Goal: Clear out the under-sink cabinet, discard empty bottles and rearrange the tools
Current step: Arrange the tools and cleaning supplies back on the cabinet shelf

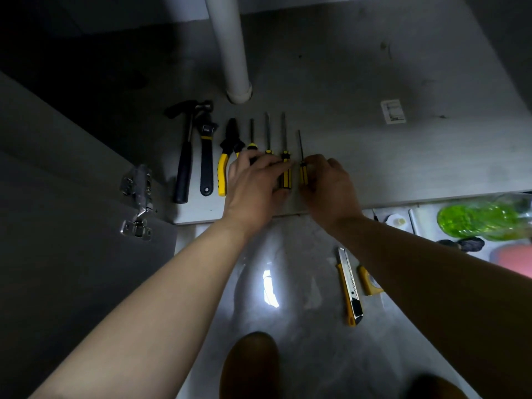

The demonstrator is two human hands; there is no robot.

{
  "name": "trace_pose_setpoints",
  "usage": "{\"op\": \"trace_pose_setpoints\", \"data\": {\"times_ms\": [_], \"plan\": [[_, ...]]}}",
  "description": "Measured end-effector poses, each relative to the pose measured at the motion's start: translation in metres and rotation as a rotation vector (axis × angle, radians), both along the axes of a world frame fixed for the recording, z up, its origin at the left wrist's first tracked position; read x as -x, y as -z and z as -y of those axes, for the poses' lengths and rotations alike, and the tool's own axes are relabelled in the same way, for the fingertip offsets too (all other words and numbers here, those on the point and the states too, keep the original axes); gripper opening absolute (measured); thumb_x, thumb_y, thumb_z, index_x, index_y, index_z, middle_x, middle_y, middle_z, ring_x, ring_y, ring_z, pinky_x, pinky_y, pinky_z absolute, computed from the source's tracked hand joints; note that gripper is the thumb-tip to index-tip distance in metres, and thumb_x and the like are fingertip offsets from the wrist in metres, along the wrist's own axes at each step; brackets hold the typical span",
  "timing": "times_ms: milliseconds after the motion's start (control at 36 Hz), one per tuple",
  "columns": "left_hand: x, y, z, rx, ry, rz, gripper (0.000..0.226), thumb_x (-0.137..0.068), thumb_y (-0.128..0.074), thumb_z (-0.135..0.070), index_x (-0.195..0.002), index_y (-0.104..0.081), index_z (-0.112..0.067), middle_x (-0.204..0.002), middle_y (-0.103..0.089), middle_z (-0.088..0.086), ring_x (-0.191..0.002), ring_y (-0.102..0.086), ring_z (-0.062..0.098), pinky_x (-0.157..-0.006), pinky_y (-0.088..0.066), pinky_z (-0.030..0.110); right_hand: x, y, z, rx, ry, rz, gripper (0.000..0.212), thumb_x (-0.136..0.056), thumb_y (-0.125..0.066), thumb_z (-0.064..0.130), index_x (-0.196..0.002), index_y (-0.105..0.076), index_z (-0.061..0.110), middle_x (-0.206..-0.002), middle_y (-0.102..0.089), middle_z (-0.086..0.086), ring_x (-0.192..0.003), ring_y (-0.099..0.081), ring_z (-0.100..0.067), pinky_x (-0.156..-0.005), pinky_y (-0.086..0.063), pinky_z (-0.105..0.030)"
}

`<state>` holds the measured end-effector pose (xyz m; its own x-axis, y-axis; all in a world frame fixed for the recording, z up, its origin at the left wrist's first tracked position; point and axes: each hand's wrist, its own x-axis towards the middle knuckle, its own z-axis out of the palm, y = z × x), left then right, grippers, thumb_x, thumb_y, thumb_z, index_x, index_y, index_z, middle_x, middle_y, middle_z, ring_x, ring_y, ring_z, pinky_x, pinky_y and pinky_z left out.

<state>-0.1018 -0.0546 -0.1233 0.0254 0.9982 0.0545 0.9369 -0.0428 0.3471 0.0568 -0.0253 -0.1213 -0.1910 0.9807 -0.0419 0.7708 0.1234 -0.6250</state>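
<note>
The white pipe (230,53) runs off the top edge. In front of it, the left hand (253,185) lies flat over the handles of the leftmost screwdriver (252,131) and its neighbour (268,133), and over one grip of the pliers (227,151). The right hand (328,188) pinches the smallest screwdriver (301,165), hiding its handle's end. Far right of the pipe, the print on a sticker (393,111) is too small to read, and a blurred green bottle (483,220) is cut by the right edge. The right forearm covers most of a yellow tool (368,283), so I cannot tell what it is.
</note>
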Motion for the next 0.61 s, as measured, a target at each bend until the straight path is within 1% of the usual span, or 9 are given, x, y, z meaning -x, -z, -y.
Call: {"op": "trace_pose_setpoints", "data": {"times_ms": [139,250,333,361,417,472,528,583,611], "plan": [[-0.002,0.002,0.002,-0.033,-0.012,-0.018,0.056,-0.083,-0.074,-0.038,-0.138,-0.06,-0.036,-0.136,-0.06,-0.012,-0.129,-0.038,0.027,-0.106,-0.031,0.04,0.0,0.0,0.001,-0.001,-0.012,0.0,0.041,-0.086,-0.06,0.008,-0.126,-0.058,0.011,-0.109,-0.057,-0.016,-0.092,-0.06,-0.037,-0.077,-0.049,-0.037],[-0.002,0.001,0.003,-0.036,-0.013,-0.027,0.056,-0.084,-0.074,-0.038,-0.138,-0.06,-0.036,-0.135,-0.06,-0.011,-0.128,-0.038,0.027,-0.106,-0.033,0.04,0.001,0.0,-0.001,-0.007,-0.012,0.002,0.039,-0.087,-0.06,0.012,-0.126,-0.058,0.013,-0.109,-0.057,-0.015,-0.095,-0.06,-0.037,-0.078,-0.048,-0.038],[-0.004,0.0,0.005,-0.018,-0.017,-0.02,0.056,-0.086,-0.072,-0.039,-0.14,-0.058,-0.036,-0.138,-0.058,-0.01,-0.13,-0.038,0.028,-0.108,-0.033,0.04,-0.002,-0.001,-0.003,0.021,-0.029,-0.004,0.044,-0.086,-0.062,0.013,-0.129,-0.055,0.015,-0.112,-0.057,-0.014,-0.097,-0.061,-0.036,-0.08,-0.051,-0.039],[-0.006,0.0,0.006,-0.017,-0.017,-0.026,0.057,-0.086,-0.072,-0.04,-0.14,-0.057,-0.037,-0.14,-0.056,-0.009,-0.131,-0.037,0.028,-0.108,-0.032,0.04,-0.004,-0.002,-0.003,0.029,-0.043,-0.011,0.048,-0.084,-0.064,0.014,-0.131,-0.054,0.015,-0.113,-0.056,-0.014,-0.096,-0.061,-0.035,-0.08,-0.051,-0.039],[-0.011,-0.002,0.01,-0.039,-0.019,-0.045,0.058,-0.085,-0.072,-0.041,-0.14,-0.056,-0.037,-0.142,-0.051,-0.007,-0.134,-0.035,0.029,-0.108,-0.03,0.039,-0.013,-0.004,-0.002,0.019,-0.076,-0.028,0.051,-0.083,-0.067,0.016,-0.131,-0.052,0.013,-0.111,-0.055,-0.013,-0.093,-0.06,-0.033,-0.075,-0.047,-0.034],[-0.021,-0.005,0.018,-0.105,-0.042,-0.033,0.054,-0.083,-0.07,-0.039,-0.136,-0.059,-0.034,-0.137,-0.05,-0.003,-0.132,-0.037,0.029,-0.106,-0.033,0.039,-0.03,-0.008,0.0,-0.012,-0.13,-0.03,0.044,-0.083,-0.067,0.017,-0.125,-0.053,0.011,-0.102,-0.055,-0.009,-0.088,-0.059,-0.03,-0.071,-0.042,-0.031],[-0.035,-0.008,0.03,-0.228,-0.046,0.016,0.043,-0.083,-0.067,-0.036,-0.126,-0.064,-0.028,-0.128,-0.052,-0.001,-0.124,-0.042,0.028,-0.099,-0.037,0.038,-0.052,-0.014,0.005,-0.04,-0.22,0.006,0.03,-0.084,-0.062,0.014,-0.113,-0.056,0.01,-0.092,-0.057,-0.005,-0.082,-0.06,-0.031,-0.068,-0.045,-0.035],[-0.054,-0.005,0.045,-0.337,0.038,0.073,0.029,-0.085,-0.065,-0.03,-0.113,-0.066,-0.02,-0.116,-0.055,0.003,-0.11,-0.047,0.027,-0.089,-0.042,0.039,-0.076,-0.018,0.012,-0.038,-0.301,0.086,0.017,-0.085,-0.059,0.015,-0.101,-0.058,0.012,-0.088,-0.063,-0.007,-0.079,-0.062,-0.033,-0.069,-0.05,-0.04],[-0.065,-0.002,0.054,-0.34,0.116,0.116,0.024,-0.087,-0.063,-0.027,-0.109,-0.066,-0.017,-0.11,-0.055,0.004,-0.104,-0.049,0.027,-0.084,-0.042,0.039,-0.088,-0.018,0.016,-0.026,-0.326,0.141,0.011,-0.086,-0.059,0.017,-0.096,-0.06,0.013,-0.086,-0.065,-0.008,-0.079,-0.064,-0.034,-0.069,-0.051,-0.041]]}}
